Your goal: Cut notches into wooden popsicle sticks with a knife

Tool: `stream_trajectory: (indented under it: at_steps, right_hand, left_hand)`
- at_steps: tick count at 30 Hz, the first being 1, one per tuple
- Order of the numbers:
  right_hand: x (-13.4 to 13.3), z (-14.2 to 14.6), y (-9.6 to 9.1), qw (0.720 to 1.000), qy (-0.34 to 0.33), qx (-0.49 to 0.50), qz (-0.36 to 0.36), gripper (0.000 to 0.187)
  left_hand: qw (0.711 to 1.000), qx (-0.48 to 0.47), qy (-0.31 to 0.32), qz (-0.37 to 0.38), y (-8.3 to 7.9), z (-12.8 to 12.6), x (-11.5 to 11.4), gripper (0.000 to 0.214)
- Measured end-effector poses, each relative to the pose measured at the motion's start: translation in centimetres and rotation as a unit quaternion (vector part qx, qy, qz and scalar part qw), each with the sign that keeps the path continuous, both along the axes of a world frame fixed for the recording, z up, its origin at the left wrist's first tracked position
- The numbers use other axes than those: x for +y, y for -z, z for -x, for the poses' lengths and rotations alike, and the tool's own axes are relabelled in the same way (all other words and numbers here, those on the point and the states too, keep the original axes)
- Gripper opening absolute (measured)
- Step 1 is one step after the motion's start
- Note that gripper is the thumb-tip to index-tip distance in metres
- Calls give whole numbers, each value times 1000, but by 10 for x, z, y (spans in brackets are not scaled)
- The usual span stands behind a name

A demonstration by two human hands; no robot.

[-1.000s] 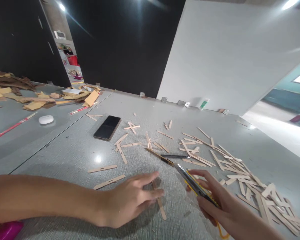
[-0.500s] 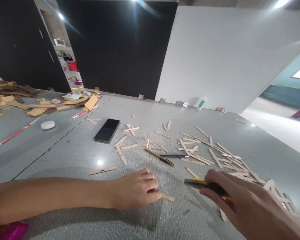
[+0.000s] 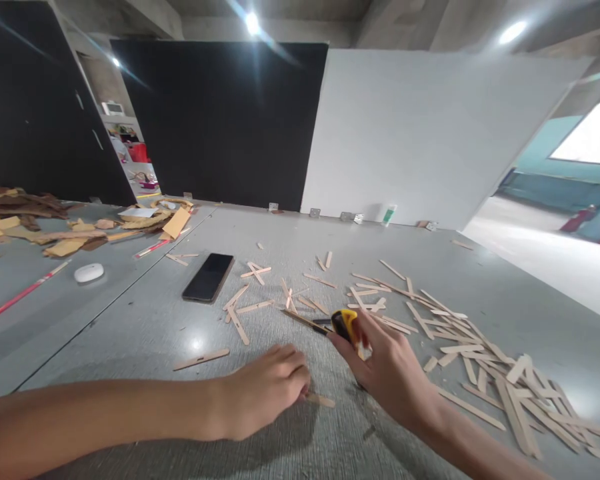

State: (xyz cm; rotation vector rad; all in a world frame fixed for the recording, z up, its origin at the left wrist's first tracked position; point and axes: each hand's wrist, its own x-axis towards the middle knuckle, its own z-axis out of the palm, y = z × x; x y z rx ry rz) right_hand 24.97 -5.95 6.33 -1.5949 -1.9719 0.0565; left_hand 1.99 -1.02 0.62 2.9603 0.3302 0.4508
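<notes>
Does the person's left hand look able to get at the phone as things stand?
Probably yes: only flat loose sticks seem to lie between the left hand and the phone, though its curled fingers appear occupied with another stick.

Can't read any text here tbh. Small green-and-white tube (image 3: 389, 215) right of center maybe has print, but it's too tiny to tell.

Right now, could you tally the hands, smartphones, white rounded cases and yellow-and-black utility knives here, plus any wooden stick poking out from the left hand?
Hands: 2, left hand and right hand
Smartphone: 1
White rounded case: 1
Yellow-and-black utility knife: 1
Wooden stick poking out from the left hand: 1
Total: 6
</notes>
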Motion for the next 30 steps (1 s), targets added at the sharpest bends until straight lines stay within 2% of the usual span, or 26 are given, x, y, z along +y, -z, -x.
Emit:
stream_trajectory:
  at_steps: [4,6,9,12,18,21,23,26,28,30]
  right_hand:
    - [-5,1,12,999,15,17,26,17]
    - [-8,2,14,997,9,10,77,15]
    - [-11,5,19,986,-24,-7,162,30]
    - [-11,8,27,978,-52,-11,203,33]
    - [-18,14,30,975,-76,-3,208,17]
    - [-19,14,22,977,-54,0,206,14]
    - [-19,14,13,978,-43,9,206,9]
    - [-22,18,-6,980,-53,47,186,11]
    - [-29,24,-19,981,-74,83,156,15]
    - [-39,31,-29,980,-88,120,129,19]
  left_hand:
    - [989,99,22,-108,-9,3,-9,42]
    - [984,122,14,-129,-9,5,-11,40]
    - [995,65,-64,-49,-5,6,-10,20]
    - [992,21,-126,9,-3,9,-2,12]
    - [983,-26,-132,128,-12,11,3,18]
    - [972,-34,-117,200,-19,9,-3,5]
    - [964,-36,-114,237,-24,8,-7,8]
    - [928,-47,-108,352,-34,8,-11,28]
    - [873,-77,-95,473,-44,10,-14,40]
    - [830,-108,-84,541,-57,13,-18,45]
